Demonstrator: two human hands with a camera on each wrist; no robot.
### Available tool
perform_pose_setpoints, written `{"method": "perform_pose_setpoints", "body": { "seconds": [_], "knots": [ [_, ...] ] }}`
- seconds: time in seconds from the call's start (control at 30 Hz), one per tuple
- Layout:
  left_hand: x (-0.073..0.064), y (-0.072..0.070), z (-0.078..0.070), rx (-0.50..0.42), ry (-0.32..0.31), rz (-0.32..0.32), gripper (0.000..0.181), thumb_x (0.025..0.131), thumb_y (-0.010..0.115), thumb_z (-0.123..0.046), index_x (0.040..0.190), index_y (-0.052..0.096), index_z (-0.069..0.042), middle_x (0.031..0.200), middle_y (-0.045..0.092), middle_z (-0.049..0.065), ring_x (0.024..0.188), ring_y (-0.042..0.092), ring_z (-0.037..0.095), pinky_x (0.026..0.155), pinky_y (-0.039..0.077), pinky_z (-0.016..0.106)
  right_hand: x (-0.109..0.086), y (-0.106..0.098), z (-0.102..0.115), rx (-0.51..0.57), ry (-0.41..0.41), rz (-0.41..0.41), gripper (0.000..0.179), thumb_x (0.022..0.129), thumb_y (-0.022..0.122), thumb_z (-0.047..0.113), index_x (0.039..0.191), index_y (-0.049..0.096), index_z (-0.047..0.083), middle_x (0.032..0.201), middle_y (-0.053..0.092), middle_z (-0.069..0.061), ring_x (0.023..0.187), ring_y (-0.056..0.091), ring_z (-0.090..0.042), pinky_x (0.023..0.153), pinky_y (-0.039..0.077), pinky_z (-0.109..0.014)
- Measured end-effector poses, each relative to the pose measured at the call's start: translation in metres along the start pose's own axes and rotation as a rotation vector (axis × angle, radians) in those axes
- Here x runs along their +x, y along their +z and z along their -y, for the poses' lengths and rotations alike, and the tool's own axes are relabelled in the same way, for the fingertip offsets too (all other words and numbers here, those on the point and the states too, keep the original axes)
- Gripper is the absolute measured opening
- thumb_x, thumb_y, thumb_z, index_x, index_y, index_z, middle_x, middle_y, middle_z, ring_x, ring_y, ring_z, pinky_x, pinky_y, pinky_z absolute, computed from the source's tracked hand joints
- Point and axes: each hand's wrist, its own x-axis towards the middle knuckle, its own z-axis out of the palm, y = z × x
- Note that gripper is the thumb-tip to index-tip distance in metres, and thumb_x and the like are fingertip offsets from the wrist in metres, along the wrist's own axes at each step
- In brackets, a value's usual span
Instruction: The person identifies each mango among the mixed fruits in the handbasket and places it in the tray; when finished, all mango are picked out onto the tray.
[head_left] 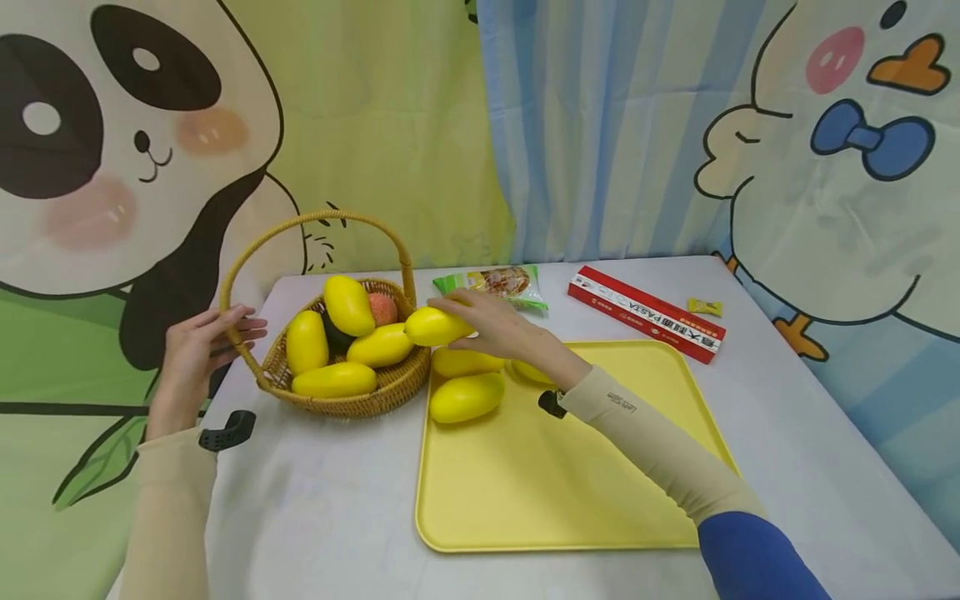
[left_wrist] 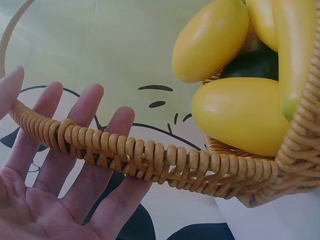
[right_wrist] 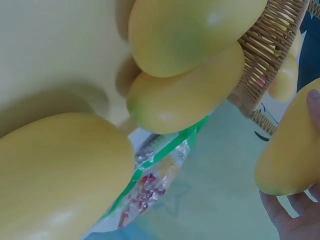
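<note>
The right hand (head_left: pixel 506 322) holds one yellow fruit (head_left: pixel 435 327), gripped between the thumb and the fingers. In the head view this fruit lies level at the right rim of the wicker basket (head_left: pixel 401 387), beside the right foot of the handle (head_left: pixel 330 215); whether fruit and rim touch cannot be told.

The left hand (head_left: pixel 197 350) is extended at the left side of the handle. In the left wrist view its fingers are nearly straight and spread apart, passing behind the wicker with the thumb on the other side — the hand is not closed round the handle.

Contents of the basket: four yellow fruits (head_left: pixel 334 381), a dark green item (head_left: pixel 339 340) partly hidden among them, and a reddish round item (head_left: pixel 382 309) toward the back. The basket stands upright on the white surface (head_left: pixel 322 500).

To the right of the basket lies the yellow tray (head_left: pixel 555 483). Three further yellow fruits (head_left: pixel 467 397) are located at its upper left area: two lie close together near the left edge, and the third is partly covered by the right forearm.

Behind the tray lies a green-edged food packet (head_left: pixel 517 283), partly hidden by the right hand. To the right of this packet, a red and white box (head_left: pixel 647 314) marked "PASTA" lies at an angle — a small yellow packet (head_left: pixel 705 307) is near its far right end.
</note>
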Motion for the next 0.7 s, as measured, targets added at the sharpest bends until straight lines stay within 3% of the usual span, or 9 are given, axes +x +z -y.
{"method": "perform_pose_setpoints", "body": {
  "seconds": [0.37,0.7],
  "knots": [
    [-0.001,-0.002,-0.001,-0.026,-0.001,0.019,0.018,0.094,0.061,-0.030,0.099,0.073,-0.018,0.085,0.075,-0.005,0.078,0.072,0.008,0.070,0.054,0.017,-0.024,-0.009,-0.012,-0.002,0.044,-0.022,0.067,0.087,0.072,0.029,0.145,0.042,0.016,0.133,0.052,-0.012,0.120,0.051,-0.028,0.100,0.043,-0.045],
    [-0.001,-0.002,0.000,-0.031,0.003,0.018,0.018,0.094,0.061,-0.029,0.099,0.073,-0.016,0.085,0.075,-0.005,0.078,0.072,0.008,0.070,0.054,0.017,-0.063,-0.015,-0.031,0.022,0.161,-0.047,0.070,0.084,0.075,0.027,0.145,0.042,0.020,0.138,0.050,-0.012,0.120,0.051,-0.033,0.095,0.045,-0.051]
  ]
}}
